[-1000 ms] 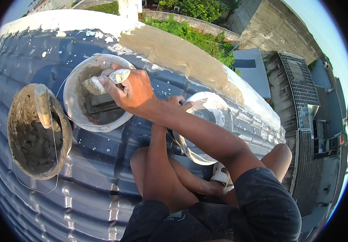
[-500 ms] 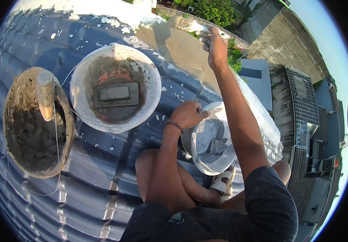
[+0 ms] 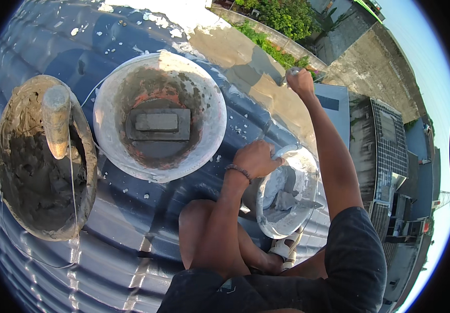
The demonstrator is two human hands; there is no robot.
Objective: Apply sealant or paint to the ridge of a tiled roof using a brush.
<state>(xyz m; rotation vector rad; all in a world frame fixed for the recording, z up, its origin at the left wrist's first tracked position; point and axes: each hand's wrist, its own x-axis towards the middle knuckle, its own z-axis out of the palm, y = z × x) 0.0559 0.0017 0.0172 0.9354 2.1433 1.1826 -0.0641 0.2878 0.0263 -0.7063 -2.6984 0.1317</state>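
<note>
My left hand (image 3: 256, 159) is closed over the near-left rim of a small white bucket (image 3: 312, 180), which holds pale grey slurry (image 3: 274, 188) and a grey scrap. My right arm reaches far out to the upper right. There my right hand (image 3: 300, 83) is closed round the paintbrush (image 3: 293, 71); only a bit of it shows and its bristles are hidden. Just beyond the hand runs a band of grey-tan mortar (image 3: 282, 96) along the roof edge, partly in shadow.
A large white bucket (image 3: 212, 112) holds a grey block-shaped float (image 3: 157, 122). Left of it, a tub (image 3: 90, 182) of wet mortar has a trowel with a wooden handle (image 3: 57, 120) in it. Blue corrugated roofing (image 3: 115, 219) lies beneath, with white crumbs. Beyond the edge stand lower buildings (image 3: 386, 141).
My right hand has moved right and nearer, and the paintbrush has turned mostly out of sight. My left hand keeps hold of the small bucket's rim. The whole view has shifted slightly.
</note>
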